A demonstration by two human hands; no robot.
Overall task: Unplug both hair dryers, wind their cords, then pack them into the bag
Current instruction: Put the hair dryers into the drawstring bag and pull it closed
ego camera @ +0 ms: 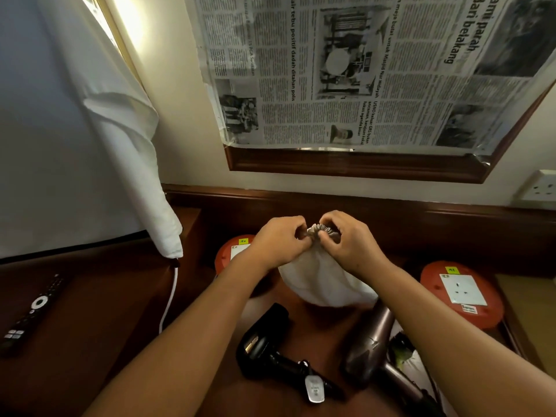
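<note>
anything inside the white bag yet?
Cannot see inside: both hands, left and right, pinch the gathered mouth of the bag. The black dryer and brown dryer lie on the desk outside it.

Newspaper (361, 70) taped over the wall frame, print running sideways. Legible headlines: "dari belakang", "air tebu positif dadah ditahan polis", "meja bufat untuk Masjid Nur Hidayah", "USNO keluar GRS bukan ancaman". Body text too small to read.

2 red round socket units (461, 293) on the desk, each with a small yellow sticker; handwriting on them not legible. Remote control (30, 314) markings unreadable.
</note>
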